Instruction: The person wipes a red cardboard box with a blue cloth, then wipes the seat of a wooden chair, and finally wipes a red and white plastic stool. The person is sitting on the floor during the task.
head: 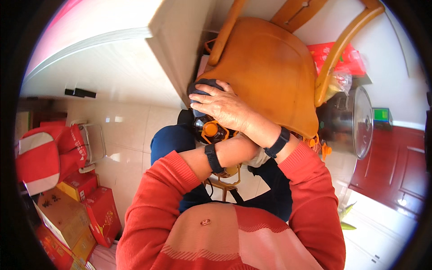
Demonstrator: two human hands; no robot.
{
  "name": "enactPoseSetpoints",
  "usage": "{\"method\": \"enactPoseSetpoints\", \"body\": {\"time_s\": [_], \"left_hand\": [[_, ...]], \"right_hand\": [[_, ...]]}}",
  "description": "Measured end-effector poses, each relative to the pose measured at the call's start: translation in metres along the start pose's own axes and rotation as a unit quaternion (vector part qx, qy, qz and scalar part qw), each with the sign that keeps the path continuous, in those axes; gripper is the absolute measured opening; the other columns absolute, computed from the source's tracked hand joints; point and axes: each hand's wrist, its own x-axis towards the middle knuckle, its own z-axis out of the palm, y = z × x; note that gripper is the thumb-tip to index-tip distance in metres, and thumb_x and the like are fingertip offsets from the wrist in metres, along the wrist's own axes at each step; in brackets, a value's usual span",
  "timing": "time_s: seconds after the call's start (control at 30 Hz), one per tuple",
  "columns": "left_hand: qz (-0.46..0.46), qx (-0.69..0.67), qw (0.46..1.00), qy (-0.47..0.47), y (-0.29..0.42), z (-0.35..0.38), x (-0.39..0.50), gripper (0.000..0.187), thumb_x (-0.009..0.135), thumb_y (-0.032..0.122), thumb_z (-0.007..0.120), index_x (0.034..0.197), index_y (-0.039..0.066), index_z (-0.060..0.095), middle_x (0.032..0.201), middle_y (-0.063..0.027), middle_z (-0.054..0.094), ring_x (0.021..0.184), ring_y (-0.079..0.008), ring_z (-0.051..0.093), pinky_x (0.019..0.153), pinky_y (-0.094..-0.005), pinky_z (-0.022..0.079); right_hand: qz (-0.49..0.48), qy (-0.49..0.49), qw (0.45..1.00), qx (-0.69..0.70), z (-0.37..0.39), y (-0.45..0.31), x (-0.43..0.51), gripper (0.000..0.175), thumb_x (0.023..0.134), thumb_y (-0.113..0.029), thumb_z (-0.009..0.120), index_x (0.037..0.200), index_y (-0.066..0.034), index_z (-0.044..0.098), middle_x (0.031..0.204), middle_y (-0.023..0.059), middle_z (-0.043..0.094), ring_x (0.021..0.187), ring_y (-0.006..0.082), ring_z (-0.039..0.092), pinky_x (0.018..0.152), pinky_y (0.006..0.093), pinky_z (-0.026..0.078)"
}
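Note:
My right hand (221, 104) lies over a bunched dark blue cloth (204, 84) at the near left corner of a wooden chair seat (266, 74). Its fingers are spread across the cloth; the thumb is hidden. My left forearm crosses beneath the right one, and of my left hand (248, 146) only the part near the wrist shows. Its fingers are out of sight, so what they hold cannot be told. A pale cloth or bag (261, 158) shows beside it. Just below my right hand stands a dark bottle with an orange cap (211, 129) and orange handle.
Another orange-handled bottle (231, 171) is between my legs. More orange caps (325, 150) show right of the chair, near a large pot with a glass lid (362, 123). A pale cabinet (111, 67) rises at left. Red boxes (101, 216) and a folding stool (92, 141) stand lower left.

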Motion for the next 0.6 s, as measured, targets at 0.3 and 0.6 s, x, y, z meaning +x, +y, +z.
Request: {"method": "enactPoseSetpoints", "body": {"time_s": [0.3, 0.6], "left_hand": [[-0.044, -0.054, 0.965, -0.254, 0.014, -0.040, 0.028, 0.024, 0.082, 0.012, 0.069, 0.103, 0.005, 0.077, 0.105, -0.0177, 0.075, 0.100, -0.0332, 0.072, 0.085, -0.0450, 0.056], [-0.012, -0.006, 0.978, -0.210, 0.008, -0.050, 0.020, 0.022, 0.084, 0.012, 0.066, 0.103, 0.002, 0.071, 0.102, -0.0189, 0.073, 0.093, -0.0358, 0.072, 0.078, -0.0436, 0.058]], "right_hand": [[0.154, -0.024, 0.986, -0.059, -0.027, 0.023, -0.115, 0.055, 0.087, -0.005, 0.062, 0.140, -0.0153, 0.057, 0.153, 0.0066, 0.048, 0.147, 0.0280, 0.037, 0.120, 0.0513, 0.027], [0.488, 0.133, 0.863, -0.010, -0.058, 0.060, -0.297, 0.059, 0.088, -0.005, 0.065, 0.145, -0.0105, 0.052, 0.154, 0.0121, 0.045, 0.147, 0.0325, 0.035, 0.123, 0.0404, 0.027]]}}
